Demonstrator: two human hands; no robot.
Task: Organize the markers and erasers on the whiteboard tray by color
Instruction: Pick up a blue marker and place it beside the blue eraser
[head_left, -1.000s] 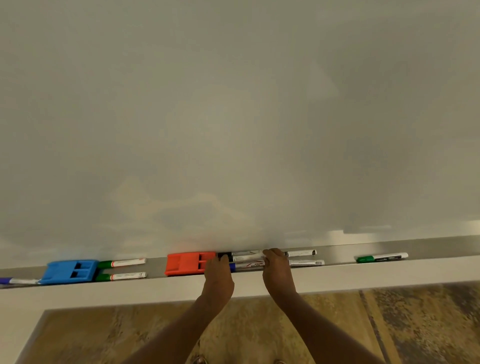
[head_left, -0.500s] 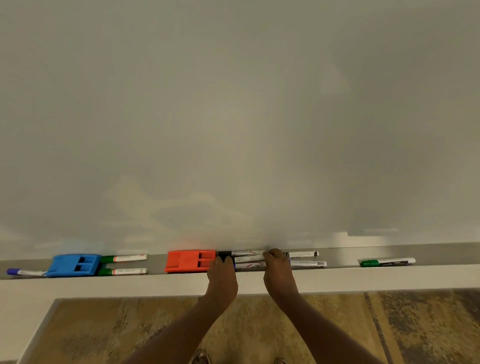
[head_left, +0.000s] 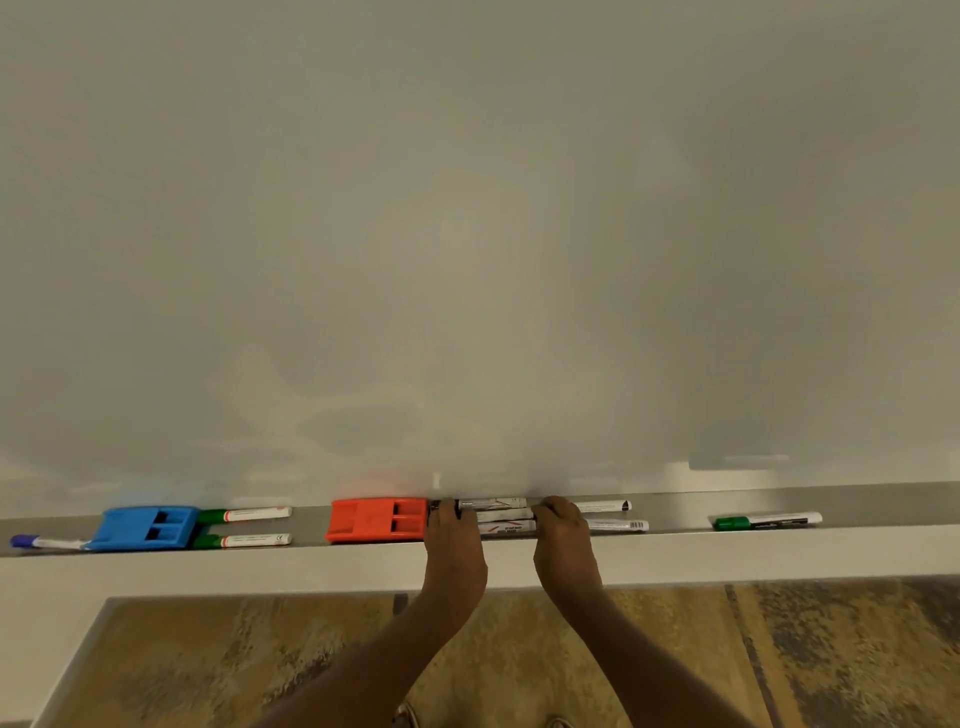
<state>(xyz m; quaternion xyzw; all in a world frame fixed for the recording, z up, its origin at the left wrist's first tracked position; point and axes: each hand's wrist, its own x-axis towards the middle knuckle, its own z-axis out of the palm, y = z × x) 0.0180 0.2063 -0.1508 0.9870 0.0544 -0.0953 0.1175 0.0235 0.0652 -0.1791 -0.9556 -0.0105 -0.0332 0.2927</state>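
Hands meet at the middle of the whiteboard tray (head_left: 675, 551), both reaching over its front lip. The left hand (head_left: 453, 540) has its fingers curled down on the capped ends of a cluster of markers (head_left: 501, 515), the black cap of the rearmost one showing just above its knuckles. The right hand (head_left: 563, 538) is likewise curled, its fingers closed over the middle of the same cluster; how many of the markers each hand truly grips I cannot tell, since the fingertips are hidden. Compared with half a second ago the hands sit in almost the same place, the left one now pressed a little closer to the cap ends, and the cluster has not visibly shifted.

Just left of the left hand, and touching the cluster's end, lies the red eraser (head_left: 378, 518). To the right of the right hand two marker barrels stick out: the rear black-tipped marker (head_left: 605, 505) and the front barcode marker (head_left: 618, 525).

Further left lie two green markers, a rear green marker (head_left: 247, 515) and a front green marker (head_left: 243, 541), their caps against the blue eraser (head_left: 147, 528). Beyond it, at the tray's far left, is a purple-capped marker (head_left: 39, 542). Well apart on the right lies a lone green marker (head_left: 768, 520). These outer things lie as they did before. The whiteboard (head_left: 467, 234) rises blank behind the tray, with patterned carpet (head_left: 779, 665) below.
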